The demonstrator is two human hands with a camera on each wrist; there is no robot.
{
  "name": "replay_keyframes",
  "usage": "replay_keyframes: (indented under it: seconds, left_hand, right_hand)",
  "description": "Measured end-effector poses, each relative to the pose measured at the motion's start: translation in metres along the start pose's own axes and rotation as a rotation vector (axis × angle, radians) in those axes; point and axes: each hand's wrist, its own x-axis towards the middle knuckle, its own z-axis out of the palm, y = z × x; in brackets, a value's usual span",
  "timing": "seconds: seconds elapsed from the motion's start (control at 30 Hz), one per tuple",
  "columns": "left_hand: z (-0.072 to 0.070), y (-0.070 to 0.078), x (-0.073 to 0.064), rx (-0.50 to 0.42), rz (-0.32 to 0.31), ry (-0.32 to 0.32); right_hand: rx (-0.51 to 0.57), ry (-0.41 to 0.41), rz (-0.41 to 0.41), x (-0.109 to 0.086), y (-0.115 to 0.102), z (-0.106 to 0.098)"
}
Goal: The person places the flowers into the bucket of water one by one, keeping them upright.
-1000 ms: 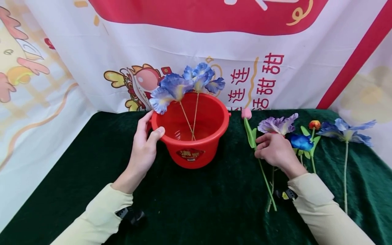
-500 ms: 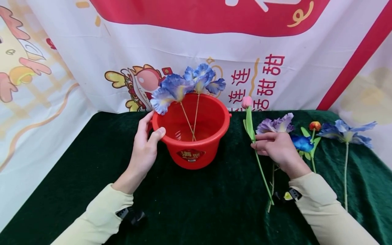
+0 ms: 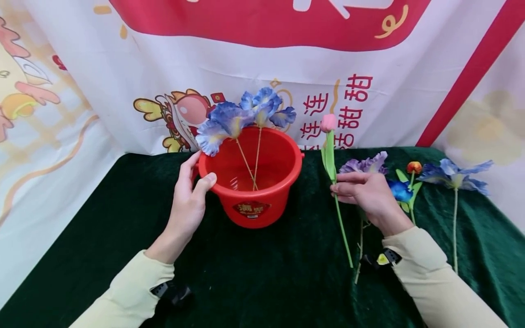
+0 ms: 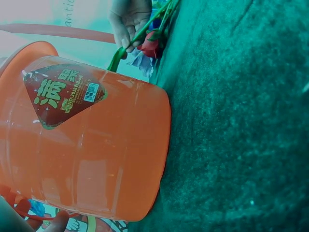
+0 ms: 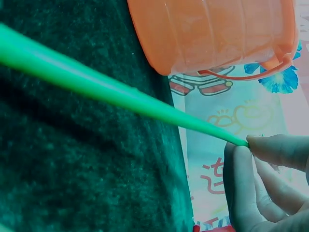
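Observation:
A red plastic bucket (image 3: 254, 205) stands on the green cloth, with two blue irises (image 3: 246, 114) leaning inside it. My left hand (image 3: 184, 205) grips the bucket's left rim, thumb over the edge and fingers outside. To the right of the bucket, my right hand (image 3: 371, 196) pinches a pink tulip (image 3: 328, 123) by its green stem (image 5: 159, 113), just below the leaves. The tulip is held nearly upright, its bloom away from me. Past the right hand lies a purple iris (image 3: 365, 164), partly hidden by that hand.
An orange flower (image 3: 414, 167), a bright blue flower (image 3: 400, 190) and a blue iris (image 3: 455, 175) lie at the right on the green cloth (image 3: 254, 278). A printed white backdrop (image 3: 246, 59) hangs behind the table.
My right hand has lifted the tulip off the cloth and tipped it more upright, its bloom rising against the backdrop. My left hand keeps its grip on the bucket.

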Motion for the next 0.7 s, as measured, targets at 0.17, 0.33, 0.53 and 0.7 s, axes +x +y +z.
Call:
replay_keyframes:
  seconds: [0.17,0.33,0.53,0.7]
  left_hand:
    - [0.001,0.0,-0.001,-0.014,-0.001,0.008]
    - [0.001,0.0,-0.002,-0.019,-0.004,0.001]
    - [0.0,0.001,0.0,0.0,0.0,-0.002]
    - [0.001,0.0,-0.001,-0.006,-0.006,-0.009]
  right_hand:
    - [0.022,0.006,-0.007,-0.002,-0.003,0.001]
    - [0.008,0.013,-0.011,-0.003,-0.005,0.003]
    - [0.012,0.02,-0.019,-0.005,-0.011,0.004]
    - [0.015,0.017,-0.018,-0.011,-0.02,0.004]
